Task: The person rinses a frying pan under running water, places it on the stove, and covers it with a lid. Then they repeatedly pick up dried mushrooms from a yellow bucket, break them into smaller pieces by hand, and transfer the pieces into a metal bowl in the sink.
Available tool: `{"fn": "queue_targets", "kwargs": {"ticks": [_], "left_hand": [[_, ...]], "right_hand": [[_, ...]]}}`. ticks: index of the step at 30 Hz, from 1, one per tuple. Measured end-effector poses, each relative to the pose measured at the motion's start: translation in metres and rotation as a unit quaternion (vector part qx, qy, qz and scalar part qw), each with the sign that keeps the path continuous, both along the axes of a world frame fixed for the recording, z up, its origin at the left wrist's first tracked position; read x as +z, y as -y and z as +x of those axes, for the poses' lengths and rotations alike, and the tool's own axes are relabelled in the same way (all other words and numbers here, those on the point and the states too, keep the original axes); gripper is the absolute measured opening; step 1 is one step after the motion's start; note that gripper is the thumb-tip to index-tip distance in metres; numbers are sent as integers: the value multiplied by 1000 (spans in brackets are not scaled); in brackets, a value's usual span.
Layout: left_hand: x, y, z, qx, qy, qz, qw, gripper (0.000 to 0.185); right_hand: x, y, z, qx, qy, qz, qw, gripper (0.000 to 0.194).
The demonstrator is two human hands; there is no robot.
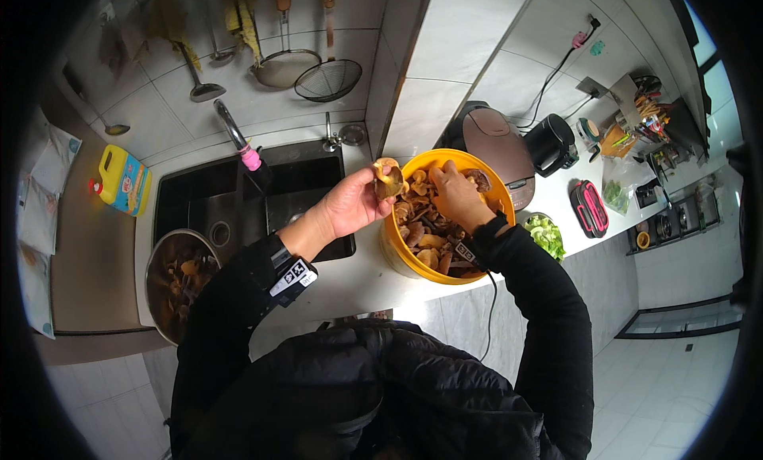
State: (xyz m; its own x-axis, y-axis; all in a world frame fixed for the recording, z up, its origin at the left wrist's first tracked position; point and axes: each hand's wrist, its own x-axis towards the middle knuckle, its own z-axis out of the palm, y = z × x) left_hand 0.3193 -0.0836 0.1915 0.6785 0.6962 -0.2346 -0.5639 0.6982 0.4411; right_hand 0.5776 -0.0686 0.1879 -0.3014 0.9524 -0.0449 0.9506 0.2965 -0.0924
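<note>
A yellow plastic bucket (pixel 508 198) full of brown and orange mushrooms (pixel 429 242) stands on the white counter. At its left rim, my left hand (pixel 353 202) grips a curled, yellow-brown mushroom (pixel 388 180) between thumb and fingers. My right hand (pixel 458 193) reaches down into the bucket, its fingertips among the mushrooms; whether it grips one is hidden. A metal bowl (pixel 156 293) with more mushrooms (pixel 185 272) is at the left, partly covered by my left sleeve.
A black double sink (pixel 298 192) with a tap (pixel 229 123) lies left of the bucket. Behind and right are a rice cooker (pixel 498 144), a black kettle (pixel 549 143), a bowl of chopped greens (pixel 543 236) and a pink-black lunch box (pixel 589 208). A yellow detergent jug (pixel 124 180) stands far left.
</note>
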Motion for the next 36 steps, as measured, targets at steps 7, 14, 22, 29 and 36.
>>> {"fn": "queue_targets", "kwargs": {"ticks": [7,14,22,29,36], "left_hand": [[-7,8,-7,-20,-5,14,1000,8],[-7,6,-9,-19,-19,11,1000,11],[-2,3,-13,3,-20,23,1000,19],[-13,19,-56,66,14,36,997,31],[-58,48,-191,235,-2,99,967,27]], "right_hand": [[-2,6,3,-17,-58,-3,998,33],[-1,2,32,-15,-134,14,991,25],[69,8,16,-173,-505,-278,799,11],[105,9,-72,-33,-559,-418,715,11],[51,-32,-252,76,-472,-485,732,18]]}}
